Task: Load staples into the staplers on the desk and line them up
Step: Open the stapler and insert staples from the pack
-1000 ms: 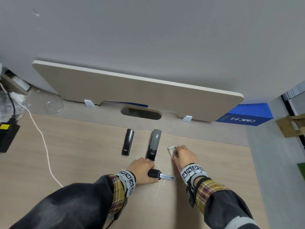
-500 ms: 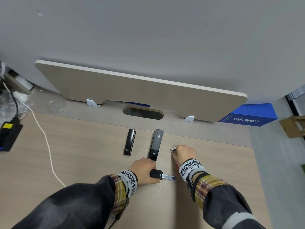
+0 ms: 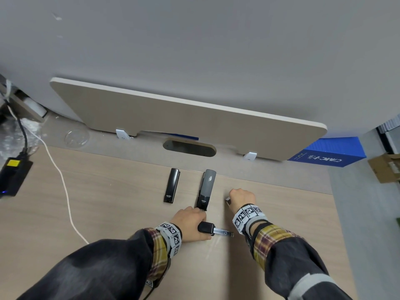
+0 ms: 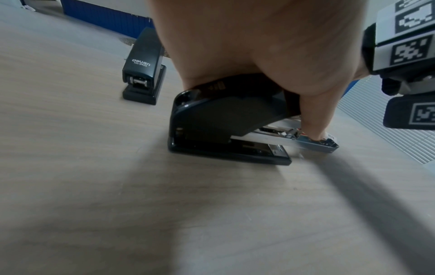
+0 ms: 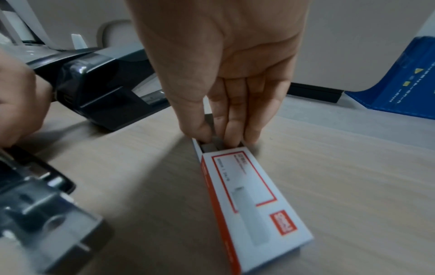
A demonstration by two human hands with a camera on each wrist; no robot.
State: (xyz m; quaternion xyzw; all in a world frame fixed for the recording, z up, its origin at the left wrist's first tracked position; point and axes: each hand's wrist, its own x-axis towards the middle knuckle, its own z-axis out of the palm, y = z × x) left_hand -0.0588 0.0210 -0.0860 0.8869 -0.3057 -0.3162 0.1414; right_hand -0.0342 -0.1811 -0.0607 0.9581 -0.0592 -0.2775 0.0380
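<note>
- The right hand (image 5: 223,78) is now digging deeper into the staple box (image 5: 249,195) — fingertips (image 5: 231,137) pinching a strip inside.
- The left hand (image 3: 190,224) is gripping the opened stapler (image 4: 226,119), so loading looks close.

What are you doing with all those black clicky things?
Someone is refilling staplers. The left hand holds a small stapler on the desk, with its metal staple tray slid out. The right hand is pinching staples out of the open end of a white and orange box. Two more staplers stand side by side behind.
</note>
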